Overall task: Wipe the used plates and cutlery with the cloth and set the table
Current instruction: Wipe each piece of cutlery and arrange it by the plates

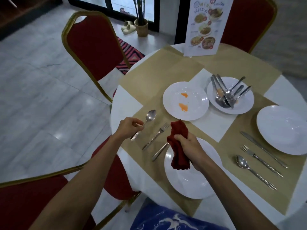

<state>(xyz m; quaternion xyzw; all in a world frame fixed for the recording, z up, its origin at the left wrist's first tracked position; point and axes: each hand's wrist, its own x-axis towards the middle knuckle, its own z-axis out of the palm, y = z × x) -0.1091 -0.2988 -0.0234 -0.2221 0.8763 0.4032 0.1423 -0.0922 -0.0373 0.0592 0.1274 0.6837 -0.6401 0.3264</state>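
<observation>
My left hand [128, 127] pinches a spoon [150, 116] by its handle, bowl pointing away, low over the tan placemat [141, 90]. My right hand [191, 149] grips a bunched dark red cloth [178, 141] above the near white plate [191, 183]. A fork [155, 136] and a knife [159, 152] lie between the spoon and that plate. Beyond them sits a plate with orange smears [196, 103]. A further plate [245, 100] holds several used pieces of cutlery [227, 93].
At the right, a white plate [282, 128] has a knife [262, 148], fork [260, 160] and spoon [252, 170] laid beside it. A menu stand [206, 25] is at the table's far edge. Red chairs [94, 47] ring the round table.
</observation>
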